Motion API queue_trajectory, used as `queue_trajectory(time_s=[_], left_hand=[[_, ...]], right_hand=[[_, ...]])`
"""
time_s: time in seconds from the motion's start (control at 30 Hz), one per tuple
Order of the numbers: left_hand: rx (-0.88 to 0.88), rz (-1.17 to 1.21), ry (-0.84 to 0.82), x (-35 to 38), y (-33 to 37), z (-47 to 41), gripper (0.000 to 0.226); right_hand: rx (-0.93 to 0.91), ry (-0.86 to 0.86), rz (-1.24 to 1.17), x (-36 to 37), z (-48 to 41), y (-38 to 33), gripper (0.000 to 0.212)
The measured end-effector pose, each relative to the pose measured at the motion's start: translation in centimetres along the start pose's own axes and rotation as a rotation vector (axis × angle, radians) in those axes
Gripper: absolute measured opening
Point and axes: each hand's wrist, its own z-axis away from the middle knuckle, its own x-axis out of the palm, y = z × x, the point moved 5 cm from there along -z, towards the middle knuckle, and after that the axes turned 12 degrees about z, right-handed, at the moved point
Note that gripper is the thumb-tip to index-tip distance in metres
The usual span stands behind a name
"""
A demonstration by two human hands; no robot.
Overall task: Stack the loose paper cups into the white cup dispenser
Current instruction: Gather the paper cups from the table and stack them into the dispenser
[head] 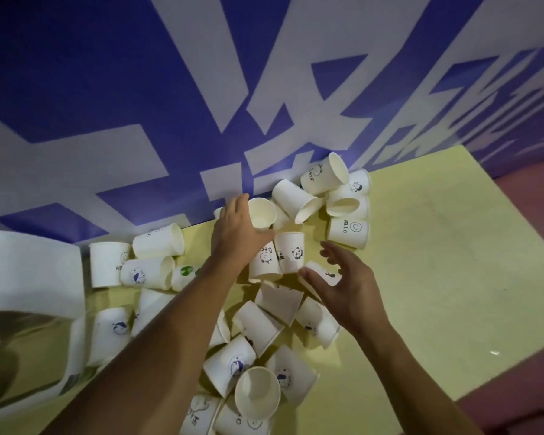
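Note:
Several white paper cups with small cartoon prints lie scattered on the yellow-green table (437,277). Most are on their sides, a few are upright. My left hand (236,229) reaches to the back and wraps around one upright cup (262,213), with the fingers on its left rim and the thumb under it. My right hand (343,284) is spread open beside a small lying cup (327,273), which sits between the thumb and fingers. The white cup dispenser (29,268) lies at the far left, partly cut off by the frame edge.
A blue and white banner (170,89) forms the wall right behind the cups. An upright cup (257,392) stands near the front of the pile, between my forearms. The table's right edge drops to a reddish floor (534,221).

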Motion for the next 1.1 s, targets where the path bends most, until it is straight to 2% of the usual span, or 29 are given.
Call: queue_trajectory(time_s=[0.13,0.23,0.4,0.57,0.67,0.8,0.97,1.1], left_hand=[[0.034,-0.193,0.069,1.8,0.3,-1.9,0.095],[0.043,-0.237,0.078,2.1,0.4,-2.3,0.088],[0.069,-0.034,0.143,0.2,0.2,-1.0,0.08],[0.076,0.222,0.177,-3.2,-0.4,2.5,0.084],[0.048,0.288,0.181,-5.2,-1.0,3.9,0.086],[0.059,0.33,0.239,-7.8,-2.1,5.1,0.083],[0.056,0.36,0.252,-10.1,-3.4,6.7,0.083],[0.049,0.403,0.254,-12.5,-4.4,8.4,0.083]], right_hand=[[0.013,0.008,0.015,-0.2,-1.5,1.5,0.073],[0.001,-0.015,0.071,0.2,-3.5,1.7,0.08],[-0.025,-0.018,0.134,1.8,-7.8,0.5,0.092],[-0.001,0.029,0.09,3.9,-10.3,-1.3,0.097],[-0.011,0.05,0.091,4.8,-10.6,-1.9,0.09],[-0.007,0.087,0.177,5.6,-10.0,-2.9,0.066],[0.067,0.01,0.194,6.3,-8.8,-4.5,0.085],[0.13,0.08,0.186,6.6,-8.4,-5.7,0.072]])
